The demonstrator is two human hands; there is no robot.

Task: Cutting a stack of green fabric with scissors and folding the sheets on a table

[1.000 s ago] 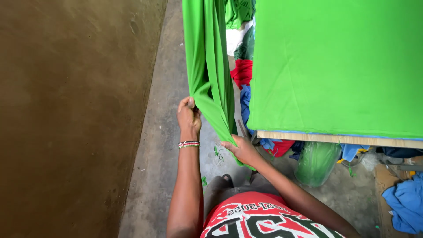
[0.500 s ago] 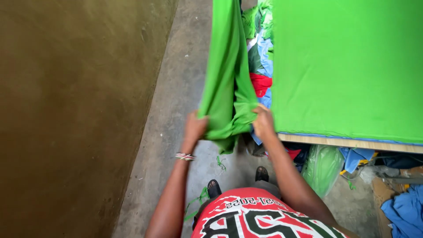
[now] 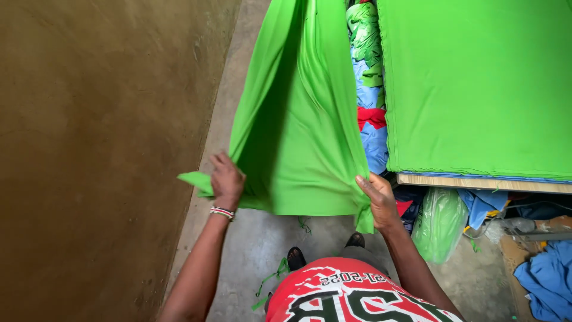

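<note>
two hands pull a big green cloth wide

a moment ago both hands were close together on the bunched bright green cloth sheet (image 3: 298, 131); now they are far apart, so it is opening out flat. the left hand (image 3: 226, 182) pinches its 8 o'clock corner, the right hand (image 3: 378, 200) pinches its 4 o'clock corner. at 3 o'clock, a green-covered wooden counter (image 3: 476, 179); under it a green plastic bag (image 3: 440, 223), filled with i cannot tell what.
</note>
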